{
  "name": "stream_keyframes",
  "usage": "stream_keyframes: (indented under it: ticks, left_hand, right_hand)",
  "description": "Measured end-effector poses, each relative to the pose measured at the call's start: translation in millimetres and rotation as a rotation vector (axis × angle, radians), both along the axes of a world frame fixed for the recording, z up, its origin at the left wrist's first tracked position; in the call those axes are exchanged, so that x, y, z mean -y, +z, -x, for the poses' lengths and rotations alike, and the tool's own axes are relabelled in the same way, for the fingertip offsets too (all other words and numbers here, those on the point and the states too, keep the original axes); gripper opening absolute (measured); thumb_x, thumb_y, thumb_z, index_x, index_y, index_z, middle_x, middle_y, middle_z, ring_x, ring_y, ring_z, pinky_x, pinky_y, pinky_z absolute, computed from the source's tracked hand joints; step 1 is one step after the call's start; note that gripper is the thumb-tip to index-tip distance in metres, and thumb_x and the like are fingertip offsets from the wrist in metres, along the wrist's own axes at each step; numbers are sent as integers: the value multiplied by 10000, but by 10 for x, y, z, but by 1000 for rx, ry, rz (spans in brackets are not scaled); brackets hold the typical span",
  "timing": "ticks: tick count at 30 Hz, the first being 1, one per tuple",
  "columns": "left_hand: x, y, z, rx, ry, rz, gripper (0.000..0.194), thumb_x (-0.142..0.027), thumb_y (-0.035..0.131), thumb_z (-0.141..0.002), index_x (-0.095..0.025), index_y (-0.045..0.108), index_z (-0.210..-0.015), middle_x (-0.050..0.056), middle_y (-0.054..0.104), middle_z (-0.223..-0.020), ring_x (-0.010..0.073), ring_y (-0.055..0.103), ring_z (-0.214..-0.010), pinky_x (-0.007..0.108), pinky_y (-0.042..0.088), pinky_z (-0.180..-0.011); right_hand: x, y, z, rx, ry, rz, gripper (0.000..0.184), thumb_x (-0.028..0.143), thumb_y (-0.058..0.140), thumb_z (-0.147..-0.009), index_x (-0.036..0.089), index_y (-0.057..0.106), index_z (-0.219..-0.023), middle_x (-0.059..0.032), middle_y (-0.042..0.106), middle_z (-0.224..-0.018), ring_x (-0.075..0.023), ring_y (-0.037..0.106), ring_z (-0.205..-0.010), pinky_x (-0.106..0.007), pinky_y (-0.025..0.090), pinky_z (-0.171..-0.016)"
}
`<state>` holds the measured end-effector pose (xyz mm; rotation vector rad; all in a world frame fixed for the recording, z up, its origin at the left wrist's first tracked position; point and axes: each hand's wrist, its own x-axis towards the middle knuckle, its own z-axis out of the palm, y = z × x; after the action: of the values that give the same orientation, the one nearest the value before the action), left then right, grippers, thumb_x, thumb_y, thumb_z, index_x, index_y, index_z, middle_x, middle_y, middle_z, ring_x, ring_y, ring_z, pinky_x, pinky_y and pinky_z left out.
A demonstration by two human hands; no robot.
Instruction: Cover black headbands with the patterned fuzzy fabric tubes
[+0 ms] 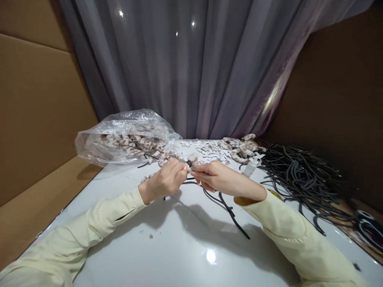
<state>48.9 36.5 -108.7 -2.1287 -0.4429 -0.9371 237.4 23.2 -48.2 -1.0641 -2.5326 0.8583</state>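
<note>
Both hands meet over the middle of the white table. My left hand (169,177) is closed on a fluffy white-and-brown spotted fabric piece (192,159), part of which shows between the hands. Fingers pinched together, my right hand (220,175) grips the same piece from the right. Its exact shape is hidden by the fingers. Beneath the hands lie a few thin black cords (236,223), one reaching toward the front right. Just beyond the right wrist stands a small translucent bottle with a white nozzle (251,165), leaning.
A transparent plastic bag (128,123) of spotted furry pieces lies at back left. Paper scraps (209,149) are scattered at the back, beside more furry pieces (243,147). A heap of black cords (299,175) covers the right side. Cardboard walls (38,99) and a grey curtain (167,71) enclose the table.
</note>
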Motion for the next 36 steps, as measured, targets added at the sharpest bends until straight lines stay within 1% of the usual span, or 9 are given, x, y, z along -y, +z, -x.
stream_keyframes:
  ticks: [2,5,8,11,15,18,26,30,36]
  left_hand:
    - [-1,10,-1,5,-15,54,58,-87,445,-866,-143,431,-868,67,551,-698,174,466,-610,316,398,-581]
    - [21,72,10,108,-55,297,75,-95,392,-887,-154,436,-873,57,555,-737,158,514,-641,282,426,-595]
    - [64,126,14,240,-22,590,73,-115,406,-887,-161,446,-926,23,550,-746,131,548,-647,230,434,-586]
    - [81,98,-4,221,15,659,101,-132,403,-889,-159,448,-975,28,557,-768,148,567,-686,245,448,-618]
    - [59,-5,-39,132,35,594,145,-111,358,-882,-134,458,-984,84,571,-831,206,570,-788,310,464,-687]
    - [48,-16,-38,122,26,621,167,-104,358,-878,-124,464,-1005,100,581,-861,213,567,-813,319,459,-713]
    - [76,182,47,136,-80,915,167,-157,451,-876,-151,510,-1032,10,608,-766,108,544,-591,198,392,-584]
    - [120,203,23,99,-177,1001,168,-206,467,-883,-149,527,-1029,-2,590,-721,97,489,-542,199,363,-560]
    - [145,214,28,167,-182,1157,177,-274,497,-877,-170,550,-1011,-64,472,-564,70,351,-434,194,290,-473]
  right_hand:
    - [-10,-55,-9,86,-23,-189,277,134,391,-884,150,421,-609,29,420,-485,-73,352,-446,-203,248,-483]
    - [-20,-161,-12,235,-86,-488,157,10,415,-779,149,468,-729,26,420,-539,-90,325,-465,-233,188,-481]
    - [16,-209,9,376,-107,-610,276,-54,413,-688,139,496,-867,-3,511,-627,-117,417,-501,-254,181,-486]
    - [85,-186,47,480,-160,-686,286,-58,411,-697,136,523,-876,-41,582,-721,-151,512,-559,-276,180,-493]
    - [161,-168,77,559,-162,-716,231,-41,419,-741,144,548,-792,-50,590,-663,-182,561,-589,-288,191,-498]
    - [195,-186,70,555,-151,-744,207,-30,443,-744,151,543,-731,-45,574,-614,-189,566,-577,-293,191,-496]
    - [77,-126,5,514,-216,-800,237,-40,434,-746,143,566,-818,-47,581,-737,-196,577,-683,-292,202,-521]
    - [-24,-138,-24,416,-155,-727,263,-37,423,-723,154,579,-814,-27,573,-729,-159,539,-638,-274,235,-549]
    - [-141,-222,-35,243,-97,-613,291,-67,420,-677,140,599,-778,-27,560,-693,-121,489,-628,-226,259,-566]
